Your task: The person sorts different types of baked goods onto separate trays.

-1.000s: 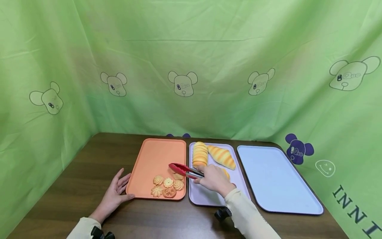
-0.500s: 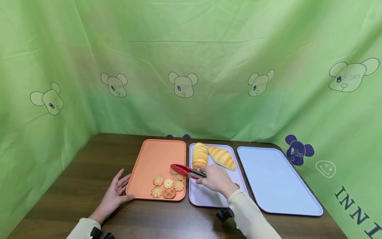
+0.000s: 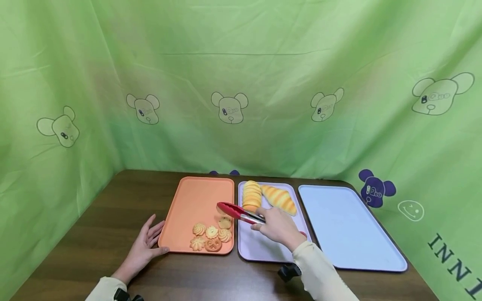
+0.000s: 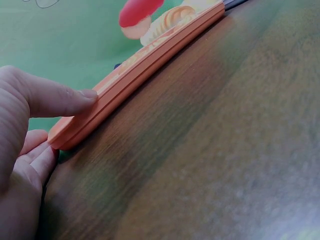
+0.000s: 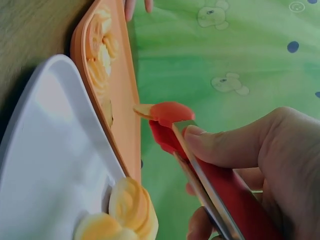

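Observation:
My right hand holds red-tipped metal tongs, squeezed nearly together. A pale tan cookie is pinched in their tips, raised over the right side of the orange tray. Below it on that tray lie several cookies, among them swirl cookies, a pretzel-shaped cookie and a dotted cookie. My left hand grips the tray's near left corner; its thumb presses the front rim while the fingers lie along the left side. Part of the tongs is hidden behind the right hand.
A lavender tray stands beside the orange one, bearing a ridged loaf and a striped bread. To its right is a light blue tray. Green cloth hangs behind the brown table.
The tongs have risen off the cookie cluster and shifted slightly right with a cookie in their tips, uncovering the dotted cookie. The left hand stays at the tray corner.

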### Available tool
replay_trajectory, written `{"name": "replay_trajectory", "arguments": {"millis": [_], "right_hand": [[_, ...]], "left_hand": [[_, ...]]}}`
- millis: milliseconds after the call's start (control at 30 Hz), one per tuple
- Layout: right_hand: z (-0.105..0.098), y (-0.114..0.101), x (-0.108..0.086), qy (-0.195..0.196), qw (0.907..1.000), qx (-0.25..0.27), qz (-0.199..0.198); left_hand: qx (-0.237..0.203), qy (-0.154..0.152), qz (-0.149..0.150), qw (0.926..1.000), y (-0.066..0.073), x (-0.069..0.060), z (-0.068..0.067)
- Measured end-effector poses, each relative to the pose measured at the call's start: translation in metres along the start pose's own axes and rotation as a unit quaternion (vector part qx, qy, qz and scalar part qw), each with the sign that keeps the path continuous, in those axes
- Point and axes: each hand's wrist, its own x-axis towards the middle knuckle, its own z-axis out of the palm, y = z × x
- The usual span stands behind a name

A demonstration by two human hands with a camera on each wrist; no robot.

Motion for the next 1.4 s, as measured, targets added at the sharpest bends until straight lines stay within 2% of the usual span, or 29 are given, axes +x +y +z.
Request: {"name": "replay_trajectory", "arguments": {"millis": [333,600,933,1267,1400], "right_hand": [[-0.012,0.025,-0.008,0.009,0.9995,-0.004,0.029],[-0.024,0.049,-0.019,0.036,0.9986,-0.01,0.037],[-0.036,0.077,-0.029,0.042,0.9964,-0.011,0.073],[-0.051,0.104,-0.039,0.059,0.9936,-0.013,0.095],[-0.057,0.12,-0.045,0.06,0.9918,-0.009,0.112]], "left_hand": [[-0.014,-0.001,0.008,0.9999,-0.005,-0.003,-0.001],[-0.021,0.003,0.009,0.9997,-0.007,-0.004,0.001],[-0.02,0.0,0.04,0.999,-0.004,-0.004,0.001],[-0.01,0.004,-0.009,0.9999,-0.001,-0.001,0.002],[-0.009,0.005,-0.008,0.9999,0.001,0.0,0.002]]}}
